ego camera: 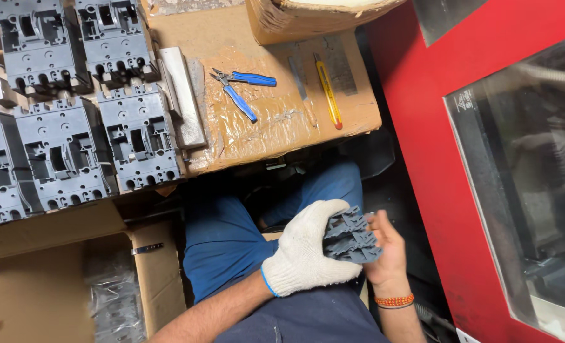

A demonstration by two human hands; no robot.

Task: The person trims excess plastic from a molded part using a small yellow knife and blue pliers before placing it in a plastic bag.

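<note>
Both your hands meet low and right of centre in the frame, over your lap: your left hand [304, 251], in a white knit glove, wraps its fingers over the near side of a grey moulded plastic part [351, 236], while your bare right hand [387, 251] cups it from the far side, fingers loosely curled. Part sits squarely between the palms, long axis running roughly up-frame, touching both. Upper left, grey housings [73, 121] crowd the cardboard-covered bench [352, 111]; blue-handled cutters [244, 89] and a yellow knife [328, 92] lie well apart.

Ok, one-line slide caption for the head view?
Gloved left hand and bare right hand hold a grey moulded part over the lap.
</note>
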